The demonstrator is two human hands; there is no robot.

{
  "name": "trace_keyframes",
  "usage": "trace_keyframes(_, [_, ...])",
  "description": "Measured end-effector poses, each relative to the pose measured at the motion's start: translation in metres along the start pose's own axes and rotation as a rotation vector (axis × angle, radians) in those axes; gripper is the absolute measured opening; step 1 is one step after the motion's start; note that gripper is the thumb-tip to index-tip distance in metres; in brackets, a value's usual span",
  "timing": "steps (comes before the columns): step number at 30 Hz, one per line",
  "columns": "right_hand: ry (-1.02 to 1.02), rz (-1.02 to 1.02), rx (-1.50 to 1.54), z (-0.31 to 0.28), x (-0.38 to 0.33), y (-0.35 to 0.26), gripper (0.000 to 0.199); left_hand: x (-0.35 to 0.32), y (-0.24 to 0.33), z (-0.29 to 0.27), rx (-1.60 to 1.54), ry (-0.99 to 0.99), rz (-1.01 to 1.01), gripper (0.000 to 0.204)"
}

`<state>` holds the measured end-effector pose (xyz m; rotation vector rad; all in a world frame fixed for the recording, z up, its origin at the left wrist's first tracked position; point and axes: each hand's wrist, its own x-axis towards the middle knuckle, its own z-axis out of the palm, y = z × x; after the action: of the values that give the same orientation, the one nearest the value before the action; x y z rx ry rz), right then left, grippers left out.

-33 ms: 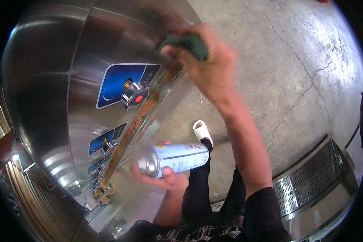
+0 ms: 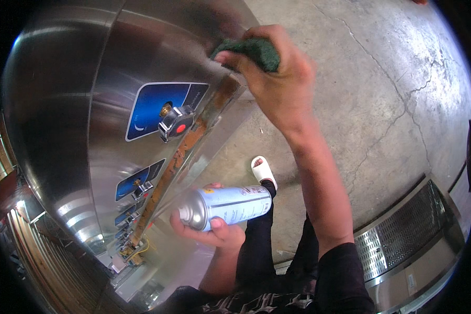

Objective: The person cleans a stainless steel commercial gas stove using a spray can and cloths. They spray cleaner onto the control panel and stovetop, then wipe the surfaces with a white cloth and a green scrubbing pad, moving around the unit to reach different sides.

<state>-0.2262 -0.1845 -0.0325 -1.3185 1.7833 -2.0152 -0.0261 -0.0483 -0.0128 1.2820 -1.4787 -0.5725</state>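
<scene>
My right hand (image 2: 288, 83) grips a dark green scouring pad (image 2: 256, 53), its fingers pressing the pad to the brushed steel panel (image 2: 157, 47) near the panel's far right corner. A light blue spray can (image 2: 235, 203) lies in my left hand (image 2: 214, 235), tilted almost level, its silver top and white nozzle facing left. The thumb and fingers wrap round the can, with the index finger by the nozzle. Left of the right hand, a chrome knob with a red dot (image 2: 176, 124) sticks out from a blue control label (image 2: 157, 107) on the panel.
More knobs (image 2: 141, 189) with blue labels run down the panel toward the lower left. Below them stretches a rusty metal rail (image 2: 180, 152). A perforated steel tray (image 2: 397, 235) stands at the lower right on the cracked concrete floor (image 2: 371, 104). My white slipper (image 2: 262, 170) shows below.
My right hand, with the scouring pad, has shifted slightly to the right along the panel. The left hand and the spray can have stayed in place.
</scene>
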Motion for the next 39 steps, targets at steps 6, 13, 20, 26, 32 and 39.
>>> trace_keyframes(6, [-0.07, -0.104, -0.047, 0.001, 0.002, -0.001, 0.033, 0.0, -0.002, 0.002, 0.01, 0.001, -0.02, 0.078])
trace_keyframes(13, [-0.099, -0.162, -0.028, -0.002, 0.005, -0.003, 0.033, -0.002, -0.002, 0.0, -0.004, -0.023, -0.055, 0.08])
trace_keyframes(20, [-0.16, -0.142, -0.027, -0.004, 0.007, -0.003, 0.032, -0.002, -0.004, 0.0, 0.013, -0.015, -0.045, 0.081])
trace_keyframes(26, [-0.11, -0.074, -0.011, -0.005, 0.007, -0.001, 0.032, -0.005, -0.003, 0.003, -0.015, -0.024, -0.045, 0.08])
trace_keyframes(32, [-0.083, -0.112, -0.012, -0.005, 0.01, 0.0, 0.034, -0.007, 0.003, 0.007, -0.046, -0.029, -0.078, 0.082])
trace_keyframes(39, [-0.155, -0.057, -0.021, -0.008, 0.012, -0.006, 0.034, -0.004, 0.016, 0.019, -0.097, -0.058, 0.032, 0.075])
